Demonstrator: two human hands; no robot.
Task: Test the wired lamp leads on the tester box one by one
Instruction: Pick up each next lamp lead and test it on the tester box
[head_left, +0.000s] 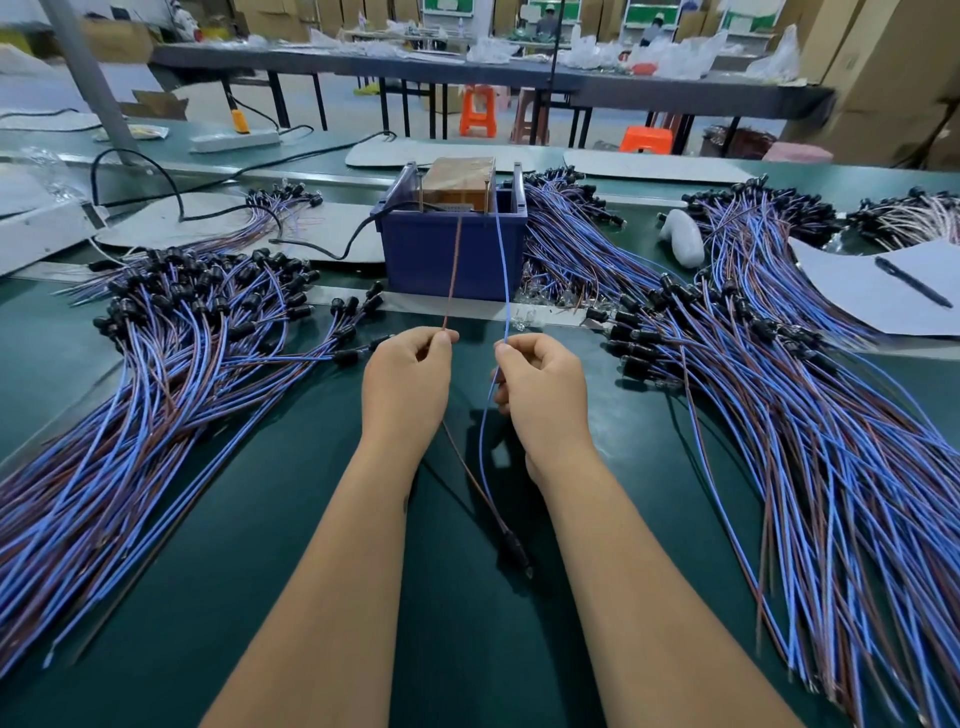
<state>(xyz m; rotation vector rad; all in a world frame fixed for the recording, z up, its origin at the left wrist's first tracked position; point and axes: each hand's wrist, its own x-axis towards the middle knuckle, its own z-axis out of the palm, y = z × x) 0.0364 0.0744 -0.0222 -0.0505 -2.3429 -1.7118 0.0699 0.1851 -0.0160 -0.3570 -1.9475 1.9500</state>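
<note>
A blue tester box stands at the middle of the green table, with a brown unit and two upright metal pins on top. My left hand pinches a brown wire that runs up to the left pin. My right hand pinches a blue wire that reaches the right pin. Both wires belong to one lead; they trail down between my forearms to a black lamp socket lying on the table.
A large pile of blue and brown leads with black sockets lies to the left, and a bigger pile to the right. A white sheet with a pen is at the far right. A black power cable enters the box's left side.
</note>
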